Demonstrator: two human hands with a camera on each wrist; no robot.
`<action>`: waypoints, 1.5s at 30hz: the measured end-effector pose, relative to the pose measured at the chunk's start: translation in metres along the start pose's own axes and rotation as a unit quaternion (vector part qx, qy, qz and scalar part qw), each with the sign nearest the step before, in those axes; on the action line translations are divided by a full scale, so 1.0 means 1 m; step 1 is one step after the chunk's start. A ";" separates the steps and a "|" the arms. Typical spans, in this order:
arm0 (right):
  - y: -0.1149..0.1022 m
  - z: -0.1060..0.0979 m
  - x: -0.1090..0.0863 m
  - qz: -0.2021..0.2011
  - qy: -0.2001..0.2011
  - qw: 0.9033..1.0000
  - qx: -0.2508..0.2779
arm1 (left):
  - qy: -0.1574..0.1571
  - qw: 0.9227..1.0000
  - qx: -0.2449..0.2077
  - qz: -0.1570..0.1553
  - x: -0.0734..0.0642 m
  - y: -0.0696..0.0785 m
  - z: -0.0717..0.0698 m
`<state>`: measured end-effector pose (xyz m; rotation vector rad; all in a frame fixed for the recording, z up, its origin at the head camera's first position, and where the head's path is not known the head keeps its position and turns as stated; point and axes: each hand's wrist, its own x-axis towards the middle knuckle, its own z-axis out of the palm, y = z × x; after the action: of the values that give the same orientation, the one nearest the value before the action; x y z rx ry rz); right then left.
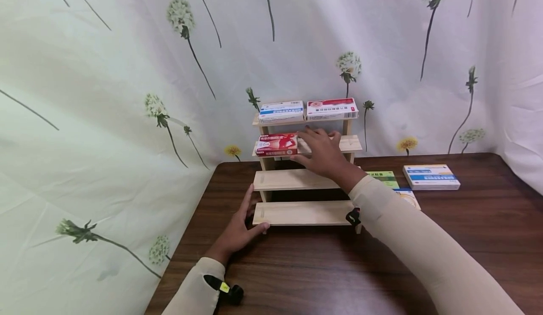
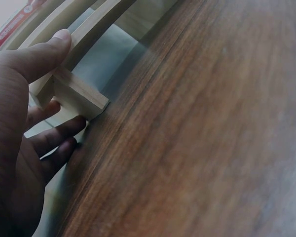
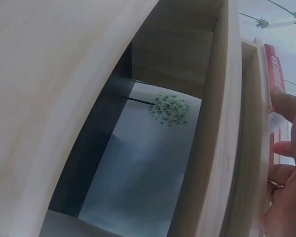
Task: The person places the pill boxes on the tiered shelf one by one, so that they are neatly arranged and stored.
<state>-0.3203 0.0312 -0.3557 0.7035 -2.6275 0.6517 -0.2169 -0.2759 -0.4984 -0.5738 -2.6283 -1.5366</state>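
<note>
A stepped wooden rack (image 1: 305, 213) with several tiers stands on the table. My left hand (image 1: 238, 230) holds its lower left end, the thumb (image 2: 59, 44) on the front edge of a step and the other fingers around the side. My right hand (image 1: 323, 153) reaches over the second tier from the top. Its thumb and fingertips pinch the right end of a red medicine box (image 1: 275, 145) lying on that tier. In the right wrist view the fingers show at the right edge beside the red box (image 3: 274, 69).
On the top tier lie a blue-and-white box (image 1: 281, 111) and a red-and-white box (image 1: 332, 109). Right of the rack, a green box (image 1: 383, 178), a partly covered white box (image 1: 408, 197) and a blue-and-white box (image 1: 431, 178) lie on the table (image 1: 314, 272). A flowered curtain (image 1: 297, 60) hangs behind.
</note>
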 end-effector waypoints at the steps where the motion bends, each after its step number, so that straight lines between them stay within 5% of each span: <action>1: 0.001 -0.001 -0.001 -0.002 0.001 1.000 -0.001 | 0.001 1.000 0.001 0.001 0.000 0.000 0.000; 20: 0.024 -0.021 -0.040 -0.028 0.012 1.000 0.003 | -0.004 1.000 0.010 0.011 0.001 -0.001 0.000; 27: 0.030 -0.022 -0.055 -0.009 0.023 1.000 0.013 | -0.001 1.000 0.010 0.008 0.001 -0.002 -0.002; 45: 0.047 -0.026 -0.089 -0.001 0.090 0.995 0.037 | -0.001 1.000 0.007 0.001 0.000 -0.001 0.000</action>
<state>-0.2677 0.1148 -0.3881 0.6370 -2.4486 0.7777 -0.2175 -0.2764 -0.4988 -0.5789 -2.6364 -1.5179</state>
